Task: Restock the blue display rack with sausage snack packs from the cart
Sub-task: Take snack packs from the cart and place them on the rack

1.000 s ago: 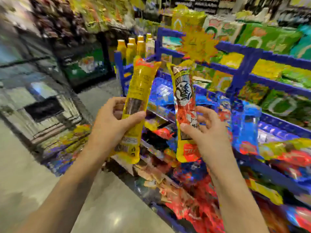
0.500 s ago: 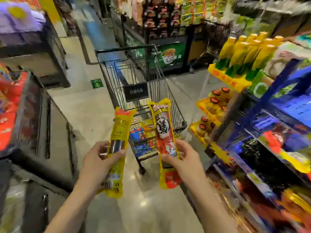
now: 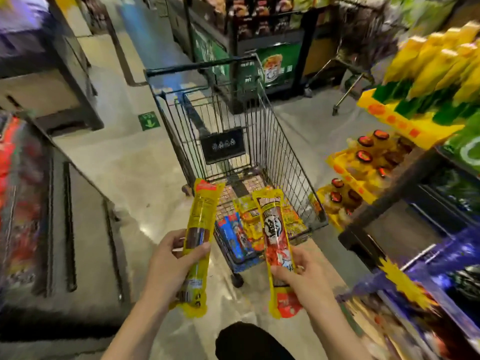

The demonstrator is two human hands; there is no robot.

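Note:
My left hand (image 3: 171, 263) grips a long yellow sausage snack pack (image 3: 201, 222), held upright with its printed back toward me. My right hand (image 3: 306, 279) grips a second pack (image 3: 276, 240), yellow-edged with a red front and a round black-and-white logo. Both packs hang over the near end of a wire shopping cart (image 3: 285, 165) straight ahead. Several more packs, blue (image 3: 235, 236) and yellow (image 3: 249, 216), lie on the cart's floor. The blue display rack (image 3: 441, 258) runs along the right edge, blurred.
Yellow shelves with bottles (image 3: 431, 66) and red-lidded jars (image 3: 363, 157) stand right of the cart. A dark freezer case (image 3: 39, 203) lines the left side. A black display stand (image 3: 270, 55) is behind the cart. My dark knee (image 3: 249, 341) shows at the bottom.
My view swung left from the blue rack to the cart in the aisle. Both hands still hold their packs upright, now lower and over the cart's near end.

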